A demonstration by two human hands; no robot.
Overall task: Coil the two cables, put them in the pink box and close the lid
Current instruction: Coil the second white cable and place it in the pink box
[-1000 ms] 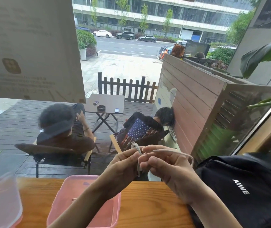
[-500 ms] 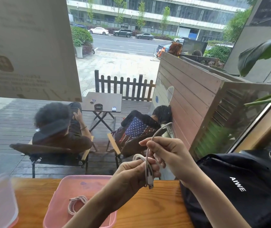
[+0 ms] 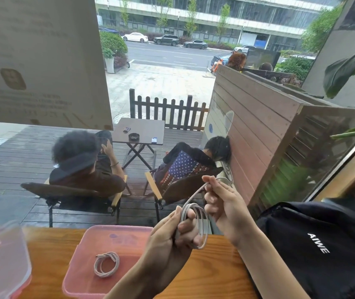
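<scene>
Two cables show, both pale. One coiled cable (image 3: 107, 264) lies flat on the floor of the single pink box (image 3: 79, 285), which stands open on the wooden worktop (image 3: 217, 275), to the left of both hands and apart from them. One clear lid (image 3: 2, 262) stands off the box at the near left edge, well away from the hands. One black bag (image 3: 323, 251) with white letters sits on the worktop at the right, just beside the right forearm. The second cable (image 3: 200, 223) is held in the air above the far right corner of the box, between the two hands. The left hand (image 3: 170, 236) is clenched round a bundle of several loops, thumb up along one side and fingers folded across the strands; the loops hang out to the right of its knuckles. From the top of that bundle one strand rises up and to the right into the right hand (image 3: 224, 203), which pinches it between thumb and curled fingers, with the free end arching over its top. The right hand is higher and a little farther off than the left; the two are close but not touching. Past the glass, two people sit in two chairs with their backs turned, at one small folding table on a wooden deck, with a slatted wooden partition to their right.
</scene>
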